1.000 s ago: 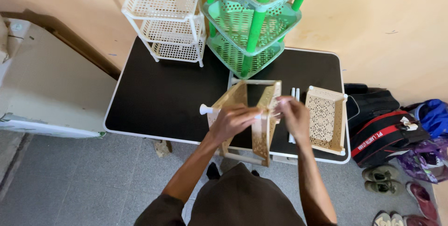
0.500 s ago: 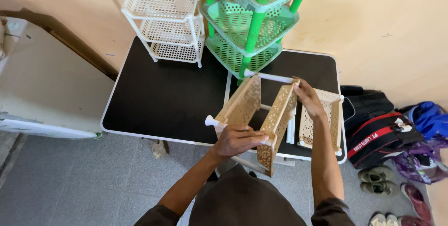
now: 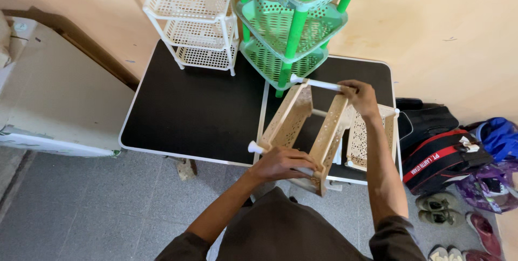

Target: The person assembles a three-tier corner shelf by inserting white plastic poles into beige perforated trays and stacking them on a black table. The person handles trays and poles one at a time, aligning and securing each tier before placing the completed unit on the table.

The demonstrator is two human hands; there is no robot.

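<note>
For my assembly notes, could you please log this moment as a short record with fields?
left hand: grips a white pole at the near end of the beige rack
right hand: grips the white pole at the far end
beige rack: two perforated trays joined by poles, lying on its side, near end past the table edge
loose beige tray: lies to the right on the table
table: black top, white rim
behind: white three-tier rack and green tiered rack at the wall
floor, right: bags and shoes

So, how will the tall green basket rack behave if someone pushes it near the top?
The green basket rack would probably tip: it is tall, on thin posts. Its perforated plastic baskets suggest it is light and would slide easily on the smooth black table.
</note>
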